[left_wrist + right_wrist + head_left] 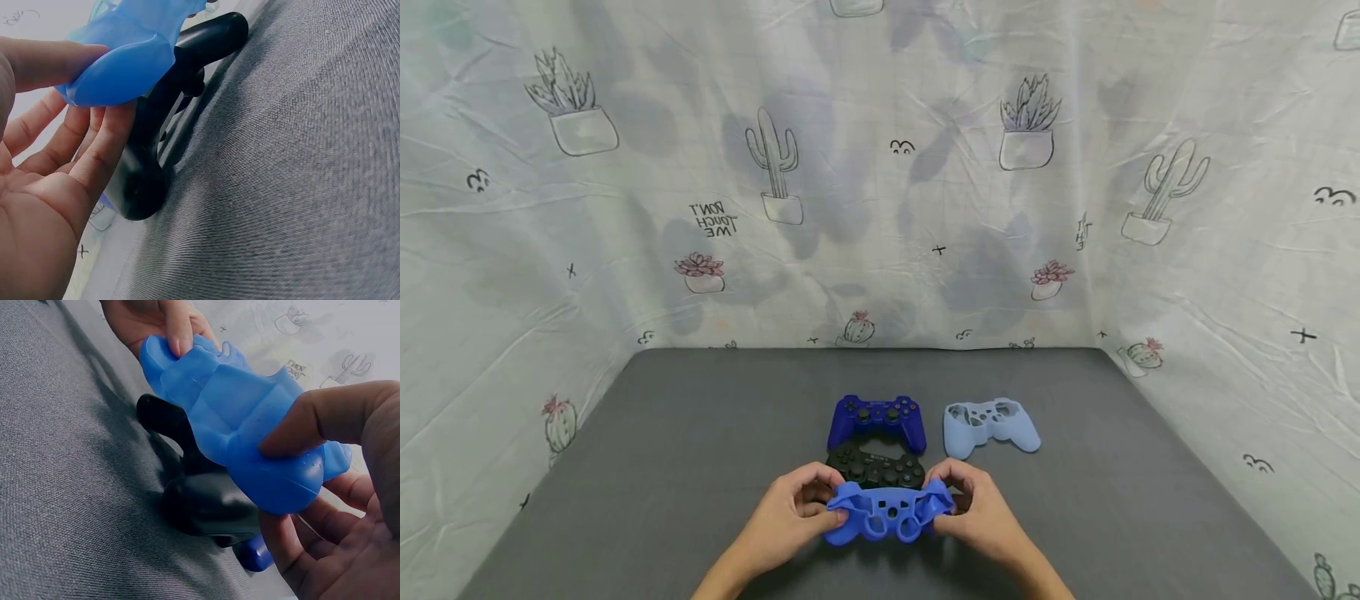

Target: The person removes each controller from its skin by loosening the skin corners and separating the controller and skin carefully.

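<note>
Both hands hold a blue silicone controller cover, soft and wrinkled, with two round openings along its near side. At its left end the left hand pinches it between thumb and fingers. The right hand grips the other end, its thumb pressed on the rounded handle part of the cover in the right wrist view. Just behind the cover lies a black game controller, its near part hidden in the head view. Both wrist views show the cover raised above the black controller.
Behind the black controller, a dark blue game controller lies on the grey table. To its right is a pale blue silicone cover with cut-out holes. White cloth printed with cacti and potted plants surrounds the table's back and sides.
</note>
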### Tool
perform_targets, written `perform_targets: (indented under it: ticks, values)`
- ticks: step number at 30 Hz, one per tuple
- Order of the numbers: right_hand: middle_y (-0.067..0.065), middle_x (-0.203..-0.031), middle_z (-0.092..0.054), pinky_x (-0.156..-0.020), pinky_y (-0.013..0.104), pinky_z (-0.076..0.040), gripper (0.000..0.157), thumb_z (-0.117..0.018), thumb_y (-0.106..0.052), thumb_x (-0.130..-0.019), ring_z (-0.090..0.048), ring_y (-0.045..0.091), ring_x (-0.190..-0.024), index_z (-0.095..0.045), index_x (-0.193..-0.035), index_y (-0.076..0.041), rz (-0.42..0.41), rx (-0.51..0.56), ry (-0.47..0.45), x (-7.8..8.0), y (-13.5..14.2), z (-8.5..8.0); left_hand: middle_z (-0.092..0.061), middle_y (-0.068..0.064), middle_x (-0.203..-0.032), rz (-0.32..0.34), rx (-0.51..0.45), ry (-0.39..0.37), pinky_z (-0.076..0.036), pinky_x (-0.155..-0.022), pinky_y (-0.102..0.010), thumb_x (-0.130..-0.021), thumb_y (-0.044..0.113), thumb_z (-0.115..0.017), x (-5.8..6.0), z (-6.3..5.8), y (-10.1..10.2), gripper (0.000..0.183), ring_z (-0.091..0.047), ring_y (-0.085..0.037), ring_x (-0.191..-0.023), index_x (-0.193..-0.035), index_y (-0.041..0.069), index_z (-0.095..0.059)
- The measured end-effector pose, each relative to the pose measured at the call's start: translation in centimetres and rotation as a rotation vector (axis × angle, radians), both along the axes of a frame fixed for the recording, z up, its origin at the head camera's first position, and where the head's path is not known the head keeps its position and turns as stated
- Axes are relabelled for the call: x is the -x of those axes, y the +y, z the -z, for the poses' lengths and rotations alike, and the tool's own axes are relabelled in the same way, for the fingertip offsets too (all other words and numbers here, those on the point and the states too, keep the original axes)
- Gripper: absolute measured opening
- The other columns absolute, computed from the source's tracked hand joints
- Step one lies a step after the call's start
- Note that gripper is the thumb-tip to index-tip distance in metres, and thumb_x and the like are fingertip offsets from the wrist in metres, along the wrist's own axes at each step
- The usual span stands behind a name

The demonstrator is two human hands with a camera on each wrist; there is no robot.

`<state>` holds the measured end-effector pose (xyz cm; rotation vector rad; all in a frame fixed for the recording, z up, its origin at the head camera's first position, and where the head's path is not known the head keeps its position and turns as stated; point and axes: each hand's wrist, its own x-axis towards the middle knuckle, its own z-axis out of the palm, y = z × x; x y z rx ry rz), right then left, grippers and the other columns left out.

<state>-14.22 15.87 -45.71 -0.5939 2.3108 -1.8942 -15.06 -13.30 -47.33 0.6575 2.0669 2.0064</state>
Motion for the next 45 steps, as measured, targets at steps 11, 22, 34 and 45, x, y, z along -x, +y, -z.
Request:
perform_targets:
  ticks: [11,22,34,45]
  values:
    - [0.019,-0.106,-0.064,-0.068,0.03,-0.052,0.034,-0.069,0.009,-0.069,-0.062,0.022,-0.081,-0.058,-0.101,0.005,-0.054,0.025,-0.001,0.07,0.13,0.07,-0.062,-0.018,-0.106,-0.007,-0.025,-0.003,-0.055,-0.076,-0.033,-0.085,0.003,-0.076,-0.06,-0.36,-0.07,0.036,-0.063,-0.027,-0.092,-0.115,-0.003,-0.059]
    - [0.022,-0.107,-0.063,-0.068,0.031,-0.054,0.036,-0.069,0.012,-0.069,-0.064,0.021,-0.082,-0.055,-0.101,0.007,-0.071,0.048,-0.004,0.07,0.16,0.31,-0.064,-0.016,-0.106,-0.009,0.002,0.024,-0.055,-0.074,-0.031,-0.087,0.004,-0.074,-0.17,-0.21,-0.02,0.035,-0.062,-0.026,-0.094,-0.118,-0.002,-0.059]
    - [0.023,-0.109,-0.062,-0.072,0.03,-0.053,0.038,-0.068,0.014,-0.07,-0.063,0.022,-0.087,-0.053,-0.104,0.009,-0.085,0.083,-0.032,0.1,0.15,0.17,-0.064,-0.015,-0.101,0.02,-0.005,0.073,-0.056,-0.071,-0.035,-0.088,0.007,-0.075,0.09,0.04,-0.28,0.03,-0.063,-0.026,-0.089,-0.115,0.004,-0.062]
    - [0.026,-0.109,-0.061,-0.07,0.028,-0.053,0.041,-0.066,0.015,-0.07,-0.062,0.018,-0.085,-0.051,-0.108,0.012,-0.123,0.131,-0.032,0.24,0.3,0.38,-0.065,-0.01,-0.1,-0.008,0.07,0.099,-0.054,-0.075,-0.034,-0.091,0.015,-0.073,0.09,-0.14,-0.32,0.026,-0.063,-0.025,-0.09,-0.113,0.006,-0.064]
